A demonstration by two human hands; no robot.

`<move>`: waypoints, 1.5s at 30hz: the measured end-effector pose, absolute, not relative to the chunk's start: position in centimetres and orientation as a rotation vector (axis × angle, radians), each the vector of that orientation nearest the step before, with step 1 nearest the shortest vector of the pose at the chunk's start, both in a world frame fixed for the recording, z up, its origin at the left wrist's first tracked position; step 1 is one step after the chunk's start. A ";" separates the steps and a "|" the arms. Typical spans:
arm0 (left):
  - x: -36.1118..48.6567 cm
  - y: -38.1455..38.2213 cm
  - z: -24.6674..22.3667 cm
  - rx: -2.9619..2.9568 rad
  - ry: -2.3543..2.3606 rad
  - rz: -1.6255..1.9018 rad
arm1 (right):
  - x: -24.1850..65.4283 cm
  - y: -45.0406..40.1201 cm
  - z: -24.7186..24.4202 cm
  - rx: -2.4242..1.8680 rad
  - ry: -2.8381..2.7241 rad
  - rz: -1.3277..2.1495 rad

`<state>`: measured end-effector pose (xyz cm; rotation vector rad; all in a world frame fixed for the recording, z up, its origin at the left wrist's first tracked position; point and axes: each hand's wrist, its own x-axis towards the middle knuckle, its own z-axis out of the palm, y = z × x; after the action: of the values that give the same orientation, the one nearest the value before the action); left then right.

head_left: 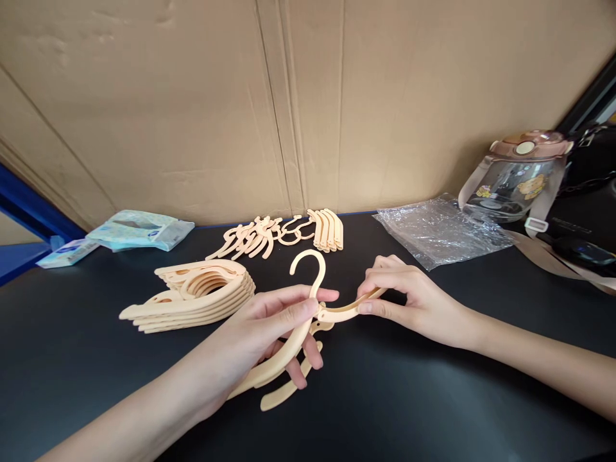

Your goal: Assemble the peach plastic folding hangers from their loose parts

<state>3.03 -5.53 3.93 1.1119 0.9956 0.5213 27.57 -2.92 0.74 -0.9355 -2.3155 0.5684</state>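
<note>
My left hand [269, 321] pinches a cream plastic hanger [314, 269] near the base of its hook, with the hook pointing up and one arm running down to the left under the palm. My right hand [409, 295] is closed on the free end of a short curved arm [337, 314], whose other end meets the hanger at my left thumb. Below my left fingers lies another curved cream piece [279, 394], partly hidden by them. A stack of folded cream hangers [192, 308] rests just left of my left hand.
Hooks and curved pieces [255, 236] lie beside a row of short arms [328, 230] at the back of the black table [414, 398]. Clear plastic film [433, 231] and a strapped bottle [510, 186] are at right, tissue packs [142, 230] at left. Cardboard [192, 128] stands behind.
</note>
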 end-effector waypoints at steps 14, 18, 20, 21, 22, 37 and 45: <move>3.2 -5.2 3.2 1.261 1.079 0.609 | 27.1 -2.8 0.7 -1.080 -2.270 0.660; 3.1 -5.0 2.7 1.262 1.053 0.633 | 27.0 -2.9 1.2 -1.136 -2.255 0.703; 3.0 -4.9 2.5 1.252 1.028 0.633 | 27.0 -2.9 1.2 -1.157 -2.241 0.751; 3.0 -4.8 2.5 1.251 1.019 0.639 | 27.0 -2.9 1.2 -1.162 -2.232 0.784; 3.0 -4.8 2.4 1.249 1.014 0.646 | 27.0 -2.8 1.2 -1.166 -2.220 0.824; 3.9 -5.8 3.5 1.399 1.045 0.609 | 27.3 -3.2 1.9 -1.326 -1.966 1.194; 4.0 -6.3 4.0 1.348 1.050 0.597 | 27.6 -3.1 3.4 -1.289 -1.631 1.502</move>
<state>4.05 -6.27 4.03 1.3483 1.0503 0.5972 27.65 -3.13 3.38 -1.2885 -1.6312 1.5023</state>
